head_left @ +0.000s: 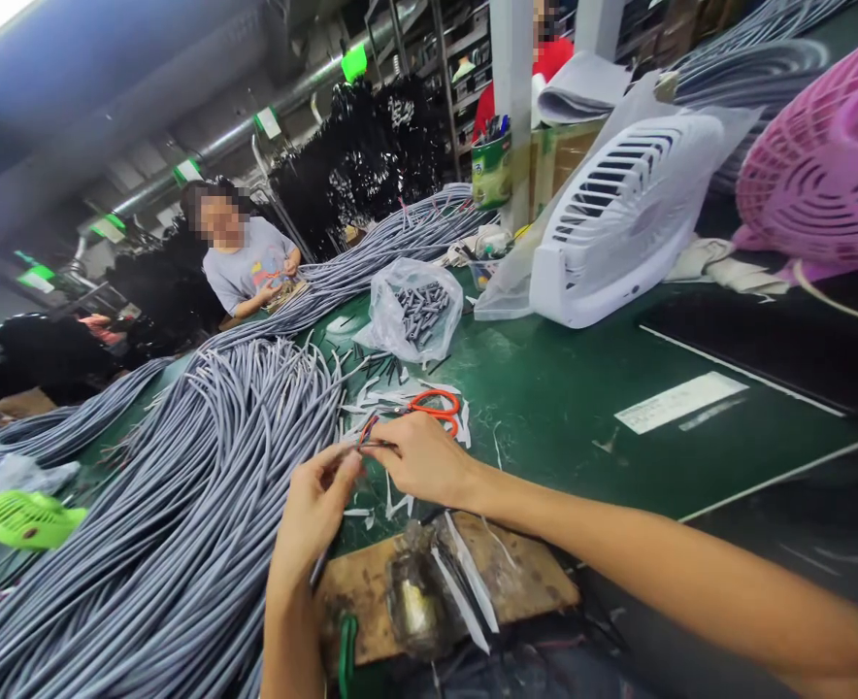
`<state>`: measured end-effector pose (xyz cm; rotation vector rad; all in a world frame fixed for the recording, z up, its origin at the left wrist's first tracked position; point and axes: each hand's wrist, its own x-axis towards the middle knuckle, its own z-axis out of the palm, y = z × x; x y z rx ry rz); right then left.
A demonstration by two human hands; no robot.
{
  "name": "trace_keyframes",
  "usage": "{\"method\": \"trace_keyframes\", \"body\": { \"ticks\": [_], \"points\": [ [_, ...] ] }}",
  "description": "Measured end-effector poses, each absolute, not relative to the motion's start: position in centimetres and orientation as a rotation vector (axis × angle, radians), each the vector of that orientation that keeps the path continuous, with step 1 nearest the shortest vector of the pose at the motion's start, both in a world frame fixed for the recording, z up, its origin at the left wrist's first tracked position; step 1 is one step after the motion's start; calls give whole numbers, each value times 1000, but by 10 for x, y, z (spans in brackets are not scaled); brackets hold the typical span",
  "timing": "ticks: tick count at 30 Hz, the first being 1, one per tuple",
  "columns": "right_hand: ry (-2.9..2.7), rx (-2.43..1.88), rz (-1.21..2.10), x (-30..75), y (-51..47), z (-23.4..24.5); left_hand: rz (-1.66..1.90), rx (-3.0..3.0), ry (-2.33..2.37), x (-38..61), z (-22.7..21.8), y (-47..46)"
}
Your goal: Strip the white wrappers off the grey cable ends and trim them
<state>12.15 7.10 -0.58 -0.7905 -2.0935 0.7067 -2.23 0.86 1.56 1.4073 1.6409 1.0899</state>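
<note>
My left hand (pixel 313 513) is closed around the end of one grey cable (pixel 336 460) over the green table (pixel 560 388). My right hand (pixel 420 456) pinches the thin coloured wires (pixel 368 433) that stick out of that cable's tip. The two hands almost touch. Orange-handled scissors (pixel 436 405) lie just beyond my right hand among white paper scraps. A big heap of grey cables (pixel 203 485) lies to the left of my hands.
A wooden block (pixel 523 573) with a metal tool sits near the table's front edge. A clear bag of small dark tubes (pixel 415 311), a white fan (pixel 618 223) and a pink fan (pixel 822 165) stand behind. A co-worker (pixel 244 262) works at the far left.
</note>
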Motion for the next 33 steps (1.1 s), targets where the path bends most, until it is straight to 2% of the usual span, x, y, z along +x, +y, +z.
{"method": "trace_keyframes", "body": {
  "ticks": [4, 8, 18, 20, 24, 27, 30, 33],
  "points": [
    [-2099, -770, 678, 118, 71, -10, 1192, 1365, 1755, -26, 21, 2],
    [-2101, -585, 940, 111, 63, -12, 1363, 1320, 1881, -27, 14, 7],
    [-1967, -373, 1349, 114, 64, -2, 1385, 1429, 1884, -27, 18, 18],
    [-2104, -427, 1261, 119, 69, 0, 1401, 1501, 2005, -30, 18, 25],
    [-2569, -783, 736, 131, 81, 0, 1395, 1584, 2202, -38, 14, 35],
    [-2660, -1130, 397, 137, 91, -1, 1302, 1595, 2233, -43, 9, 33],
    [-2606, -1384, 238, 139, 101, -4, 1186, 1605, 2253, -47, 4, 25],
    [-2599, -1486, 180, 138, 106, -5, 1224, 1513, 2225, -49, 3, 20]
  ]
}}
